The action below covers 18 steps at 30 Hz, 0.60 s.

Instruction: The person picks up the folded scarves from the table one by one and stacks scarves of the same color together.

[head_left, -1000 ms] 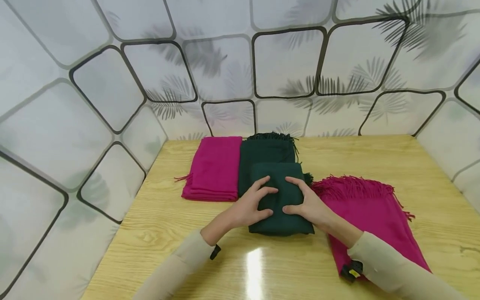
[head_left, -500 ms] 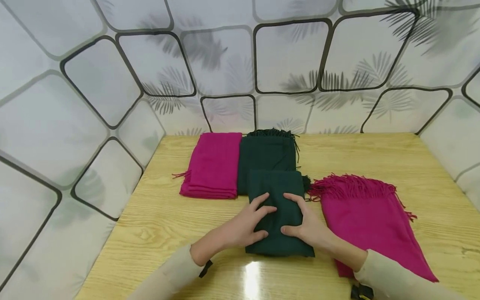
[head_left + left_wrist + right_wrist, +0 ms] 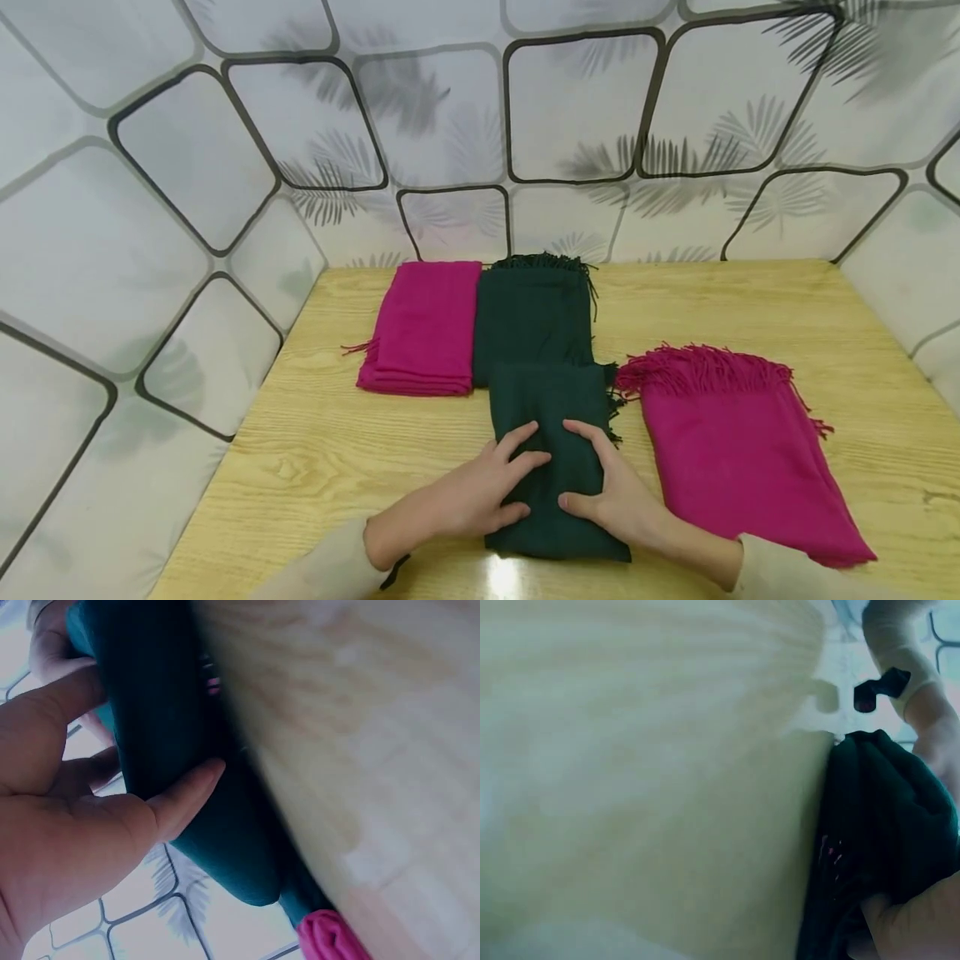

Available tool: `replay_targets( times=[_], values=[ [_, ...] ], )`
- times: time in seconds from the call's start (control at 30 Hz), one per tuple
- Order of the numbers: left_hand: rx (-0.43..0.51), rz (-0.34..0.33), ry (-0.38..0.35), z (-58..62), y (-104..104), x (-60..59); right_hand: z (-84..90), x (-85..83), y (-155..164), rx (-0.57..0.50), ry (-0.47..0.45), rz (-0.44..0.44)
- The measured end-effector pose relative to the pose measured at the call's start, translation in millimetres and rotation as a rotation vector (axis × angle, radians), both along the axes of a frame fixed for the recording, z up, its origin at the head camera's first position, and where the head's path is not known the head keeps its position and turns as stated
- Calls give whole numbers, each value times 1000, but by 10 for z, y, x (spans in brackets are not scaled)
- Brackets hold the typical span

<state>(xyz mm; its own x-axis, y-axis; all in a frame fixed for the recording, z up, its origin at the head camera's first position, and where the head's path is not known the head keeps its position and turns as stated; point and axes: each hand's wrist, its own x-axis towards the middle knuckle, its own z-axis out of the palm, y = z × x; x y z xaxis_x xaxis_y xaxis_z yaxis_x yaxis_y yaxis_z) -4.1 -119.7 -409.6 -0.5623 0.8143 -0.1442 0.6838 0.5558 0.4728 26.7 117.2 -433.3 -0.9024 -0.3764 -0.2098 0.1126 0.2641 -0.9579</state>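
Observation:
A folded dark green scarf lies near the front of the table, its fringe showing at the right side. My left hand holds its left side and my right hand its right side, with fingers and thumbs spread over the top. Between them the cloth is slightly creased. In the left wrist view, one finger runs down the side of the thick folded scarf. Only part of the right hand appears in the right wrist view, against the scarf's edge.
Behind it lie a folded magenta scarf and another folded dark green scarf, side by side. A second magenta scarf, fringe at the far end, is spread on the right. Patterned cloth walls border the wooden table.
Both hands have drawn the front green scarf toward me, away from the green scarf behind it, which now shows more. The magenta scarves have stayed in place.

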Motion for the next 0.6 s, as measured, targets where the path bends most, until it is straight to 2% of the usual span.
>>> replay_targets(
  times=[0.2,0.4,0.5,0.6],
  values=[
    [-60,-61,12,-72,-29,68,-36,89,8,0,-37,45],
    [-90,-105,0,-49,-79,140,-44,172,27,-84,-95,105],
    [-104,-97,-30,-38,-108,151,-42,167,42,-116,-122,113],
    [-139,-67,-33,-56,-123,113,-41,111,48,-107,-141,85]
  ],
)
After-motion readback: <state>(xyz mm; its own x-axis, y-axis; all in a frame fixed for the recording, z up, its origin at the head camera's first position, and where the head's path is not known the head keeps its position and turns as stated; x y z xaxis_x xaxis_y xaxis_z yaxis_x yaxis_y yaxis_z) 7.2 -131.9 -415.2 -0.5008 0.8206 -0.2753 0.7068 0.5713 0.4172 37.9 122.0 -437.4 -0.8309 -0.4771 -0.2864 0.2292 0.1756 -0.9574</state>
